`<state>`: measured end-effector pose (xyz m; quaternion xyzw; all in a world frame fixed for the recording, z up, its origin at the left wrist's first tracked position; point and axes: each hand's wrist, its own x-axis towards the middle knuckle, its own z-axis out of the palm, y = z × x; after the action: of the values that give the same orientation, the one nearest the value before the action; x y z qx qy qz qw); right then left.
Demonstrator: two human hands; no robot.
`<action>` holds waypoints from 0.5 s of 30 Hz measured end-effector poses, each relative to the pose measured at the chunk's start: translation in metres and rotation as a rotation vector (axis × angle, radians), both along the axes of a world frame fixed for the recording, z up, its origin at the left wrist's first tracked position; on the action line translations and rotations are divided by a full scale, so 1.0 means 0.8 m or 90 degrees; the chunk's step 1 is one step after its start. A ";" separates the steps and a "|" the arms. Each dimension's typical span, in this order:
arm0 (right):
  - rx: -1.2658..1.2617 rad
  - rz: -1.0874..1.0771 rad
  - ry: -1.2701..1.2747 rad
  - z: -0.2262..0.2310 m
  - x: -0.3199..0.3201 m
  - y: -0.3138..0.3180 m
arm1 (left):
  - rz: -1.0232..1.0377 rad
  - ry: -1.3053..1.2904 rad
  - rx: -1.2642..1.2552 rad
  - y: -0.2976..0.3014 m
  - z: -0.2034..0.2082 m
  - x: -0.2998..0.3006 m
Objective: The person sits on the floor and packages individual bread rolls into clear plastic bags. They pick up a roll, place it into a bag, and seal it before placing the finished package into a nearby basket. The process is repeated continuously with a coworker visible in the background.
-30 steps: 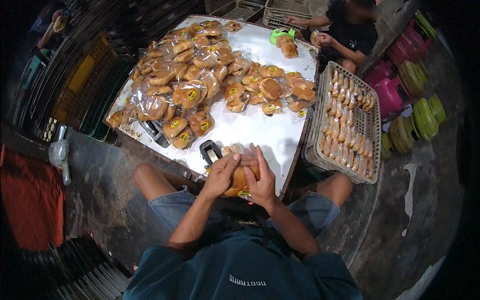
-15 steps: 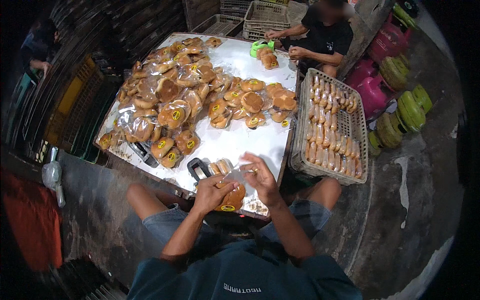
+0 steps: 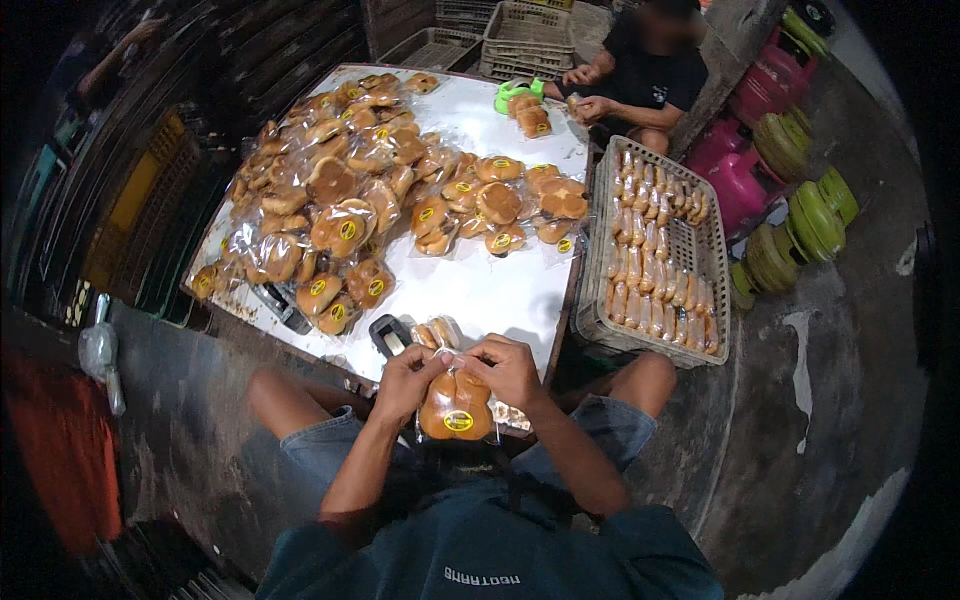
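Note:
At the table's near edge, both my hands pinch the gathered top of a clear plastic bag of bread (image 3: 456,402) with a yellow oval sticker. My left hand (image 3: 407,380) is closed at the left of the bag's neck, and my right hand (image 3: 506,368) is closed at its right. The fingertips nearly meet. Just beyond my left hand is a black tape dispenser (image 3: 385,334), and beside it a small pack of pale round pieces (image 3: 437,331). A big heap of bagged bread (image 3: 330,200) covers the table's left side, with more bagged bread (image 3: 500,203) toward its middle.
The white tabletop (image 3: 480,285) lies before me. At its right stands a plastic crate (image 3: 718,250) holding rows of wrapped rolls. A co-worker (image 3: 655,75) sits at the far right, near a green dispenser (image 3: 519,93). Pink and green gas cylinders (image 3: 815,220) stand beyond the crate.
My right hand has come down and inward to the bag's neck, closing on it beside my left hand. The bag is now drawn upright, its sticker facing up. The co-worker's hands have shifted.

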<state>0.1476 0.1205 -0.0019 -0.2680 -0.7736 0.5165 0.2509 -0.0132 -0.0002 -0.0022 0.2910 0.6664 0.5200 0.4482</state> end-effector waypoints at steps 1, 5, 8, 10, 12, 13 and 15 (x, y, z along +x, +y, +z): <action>-0.043 -0.022 -0.060 -0.002 -0.006 -0.010 | 0.039 0.010 0.005 -0.003 -0.019 -0.001; -0.233 -0.033 -0.049 -0.051 -0.020 -0.049 | 0.243 0.181 0.106 0.002 -0.050 0.020; -0.468 0.018 0.179 -0.081 -0.031 -0.088 | 0.302 0.265 0.171 -0.007 -0.043 0.030; -0.673 0.054 0.194 -0.084 -0.032 -0.091 | 0.347 0.197 0.250 -0.016 -0.067 0.032; -0.726 0.059 0.178 -0.074 -0.031 -0.098 | 0.366 0.158 0.142 -0.024 -0.079 0.035; -0.660 0.022 0.187 -0.077 -0.034 -0.103 | 0.373 0.138 0.086 -0.028 -0.081 0.037; -0.523 -0.047 0.210 -0.092 -0.047 -0.105 | 0.258 -0.516 0.134 -0.039 -0.043 0.035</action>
<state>0.1101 0.0367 -0.0753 -0.2872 -0.4438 0.8074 0.2621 0.0150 -0.0316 -0.0362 -0.0280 0.4243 0.7338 0.5298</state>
